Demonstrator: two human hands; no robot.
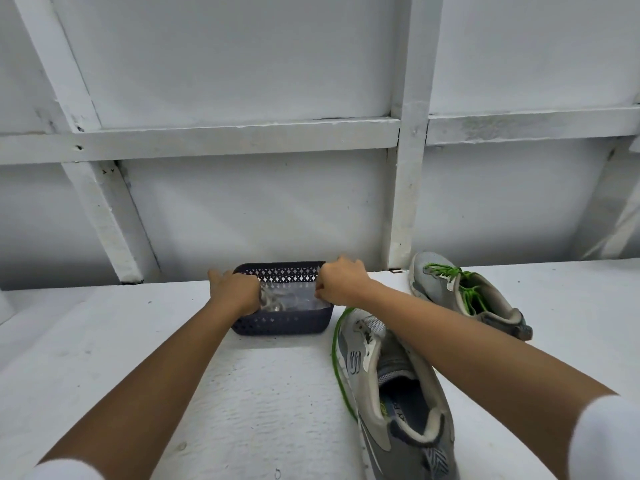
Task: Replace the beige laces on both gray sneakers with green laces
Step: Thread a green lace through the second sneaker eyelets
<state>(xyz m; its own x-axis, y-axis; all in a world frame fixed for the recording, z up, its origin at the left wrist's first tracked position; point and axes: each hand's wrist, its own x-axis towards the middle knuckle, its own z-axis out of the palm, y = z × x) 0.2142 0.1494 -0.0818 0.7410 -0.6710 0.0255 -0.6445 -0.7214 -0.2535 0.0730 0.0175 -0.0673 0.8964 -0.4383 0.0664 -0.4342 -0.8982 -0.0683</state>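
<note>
i see left hand (239, 293) and right hand (341, 286) curled, gripping clear bag (291, 300) in dark basket (280, 326); near sneaker (398, 393), far sneaker (446, 289) beside.

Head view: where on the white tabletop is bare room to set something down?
Bare: the wide tabletop stretch left of the dark perforated basket, and the strip between the forearms, nearer than the basket. Crowded: the right side, with the near gray sneaker and far gray sneaker, and the basket, where left hand and right hand grip a clear plastic bag.

Perforated plastic basket (277, 329), rough table (242, 393).
</note>
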